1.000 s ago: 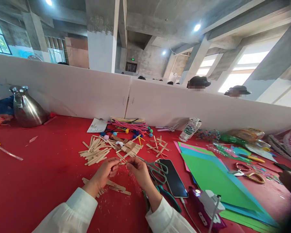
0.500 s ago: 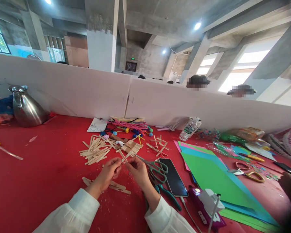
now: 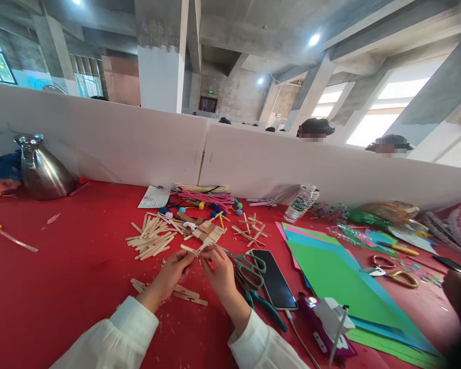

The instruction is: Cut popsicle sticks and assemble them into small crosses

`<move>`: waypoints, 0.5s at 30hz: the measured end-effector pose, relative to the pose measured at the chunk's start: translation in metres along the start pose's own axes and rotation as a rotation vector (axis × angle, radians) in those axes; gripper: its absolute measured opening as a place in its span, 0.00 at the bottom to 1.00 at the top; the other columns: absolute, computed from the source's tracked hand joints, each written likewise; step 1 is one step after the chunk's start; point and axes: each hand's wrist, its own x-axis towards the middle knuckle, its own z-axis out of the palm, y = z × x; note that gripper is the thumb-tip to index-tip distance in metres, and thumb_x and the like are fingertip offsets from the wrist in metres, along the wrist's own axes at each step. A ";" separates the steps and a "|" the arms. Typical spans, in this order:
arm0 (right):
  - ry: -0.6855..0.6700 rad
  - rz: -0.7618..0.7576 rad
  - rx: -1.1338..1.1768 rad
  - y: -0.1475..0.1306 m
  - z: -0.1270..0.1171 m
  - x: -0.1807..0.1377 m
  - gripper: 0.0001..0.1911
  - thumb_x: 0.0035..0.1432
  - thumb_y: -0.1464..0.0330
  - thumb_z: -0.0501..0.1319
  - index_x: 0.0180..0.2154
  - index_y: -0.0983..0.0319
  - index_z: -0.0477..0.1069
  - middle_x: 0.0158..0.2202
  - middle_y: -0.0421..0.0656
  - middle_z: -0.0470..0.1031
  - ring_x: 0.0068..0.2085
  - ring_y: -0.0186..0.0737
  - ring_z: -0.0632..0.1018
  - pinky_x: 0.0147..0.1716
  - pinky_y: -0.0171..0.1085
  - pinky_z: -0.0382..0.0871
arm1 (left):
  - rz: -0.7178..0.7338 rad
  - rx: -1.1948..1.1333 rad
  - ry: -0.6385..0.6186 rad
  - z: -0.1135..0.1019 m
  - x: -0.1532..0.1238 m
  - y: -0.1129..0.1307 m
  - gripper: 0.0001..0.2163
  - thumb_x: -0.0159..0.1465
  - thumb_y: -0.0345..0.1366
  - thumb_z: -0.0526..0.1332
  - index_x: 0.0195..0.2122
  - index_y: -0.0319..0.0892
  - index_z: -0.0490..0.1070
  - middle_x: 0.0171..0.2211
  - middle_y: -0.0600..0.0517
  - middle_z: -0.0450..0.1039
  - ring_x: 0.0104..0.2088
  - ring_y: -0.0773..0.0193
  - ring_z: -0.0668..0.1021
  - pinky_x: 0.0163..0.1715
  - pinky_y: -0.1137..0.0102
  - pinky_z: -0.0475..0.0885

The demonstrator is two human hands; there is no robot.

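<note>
My left hand (image 3: 172, 270) pinches one side of a pair of crossed wooden craft sticks (image 3: 187, 248) over the red table. The fingers of my right hand (image 3: 219, 269) close on the other side, hiding part of the crossing. Beyond them lies a bundle of craft sticks (image 3: 212, 233) with a brown band across it. A larger loose pile of sticks (image 3: 151, 241) spreads to its left. Several notched sticks (image 3: 190, 296) rest under my left wrist. Close to my right hand are grey-green scissors (image 3: 250, 270).
Right of my right arm lie a phone (image 3: 275, 281), teal-handled pliers (image 3: 269, 311) and a purple device (image 3: 343, 351) with a cable. Coloured paper (image 3: 330, 271), joined sticks (image 3: 253, 233) and a bottle (image 3: 301, 202) sit farther right. A steel jug (image 3: 46, 171) stands left; another person's hand (image 3: 459, 292) shows at right.
The crossed sticks have turned in my fingers, with one end now pointing left. My right hand has shifted slightly up and its fingers have rearranged.
</note>
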 end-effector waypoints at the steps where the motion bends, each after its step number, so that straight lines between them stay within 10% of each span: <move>1: 0.006 -0.011 0.015 -0.001 0.000 0.000 0.07 0.54 0.72 0.55 0.26 0.60 0.69 0.30 0.43 0.71 0.34 0.37 0.72 0.34 0.35 0.65 | -0.010 -0.020 -0.011 0.000 0.000 0.000 0.19 0.47 0.52 0.61 0.18 0.42 0.56 0.12 0.61 0.54 0.15 0.74 0.55 0.16 0.75 0.48; 15: -0.103 0.374 0.669 0.000 -0.001 0.005 0.09 0.47 0.65 0.62 0.32 0.63 0.71 0.29 0.41 0.75 0.29 0.34 0.73 0.31 0.33 0.66 | -0.003 -0.161 -0.098 0.000 -0.003 0.004 0.16 0.50 0.47 0.61 0.21 0.42 0.58 0.12 0.61 0.54 0.14 0.76 0.54 0.15 0.76 0.47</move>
